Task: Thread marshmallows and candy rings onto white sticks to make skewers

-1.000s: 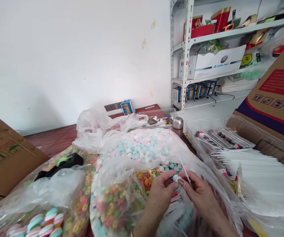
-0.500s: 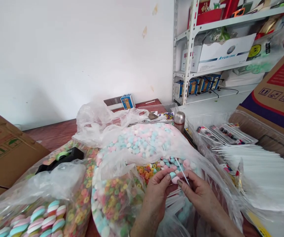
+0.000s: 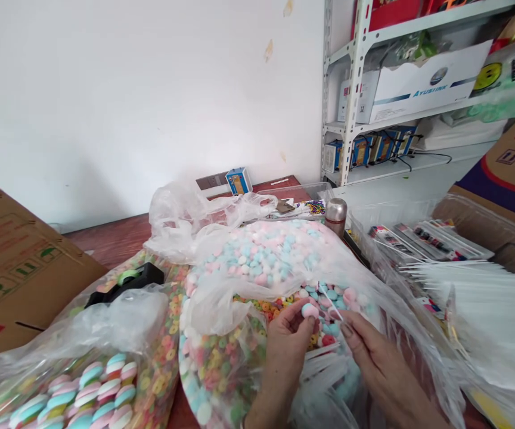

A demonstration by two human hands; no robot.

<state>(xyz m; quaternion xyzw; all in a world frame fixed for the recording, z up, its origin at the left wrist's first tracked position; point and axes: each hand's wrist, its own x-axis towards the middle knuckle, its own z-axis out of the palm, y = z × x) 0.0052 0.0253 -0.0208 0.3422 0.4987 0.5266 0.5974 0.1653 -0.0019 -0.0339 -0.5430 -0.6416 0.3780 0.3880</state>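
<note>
Between thumb and fingers, my left hand (image 3: 287, 339) pinches a pink and pale-blue candy (image 3: 310, 310). A thin white stick (image 3: 330, 300) is pinched in my right hand (image 3: 367, 345), tilted up and to the left, apart from the candy. Both hands are over a large clear bag of pink, blue and white candies (image 3: 261, 253). Close to them lie small ring candies (image 3: 273, 308) in yellow, orange and red. More white sticks (image 3: 322, 357) lie below the hands, partly covered by plastic.
At left, stacked candies (image 3: 101, 393) lie on a bag of rings, near a black tape dispenser (image 3: 127, 283) and a cardboard box (image 3: 20, 274). A metal flask (image 3: 336, 215) stands behind. On the right, a clear bin (image 3: 396, 211) holds white sticks (image 3: 494, 316). Shelving (image 3: 351, 89) rises behind.
My hands have drawn apart. The right hand moved right and down with the stick, while the candy in my left hand has turned. The camera view has shifted slightly left.
</note>
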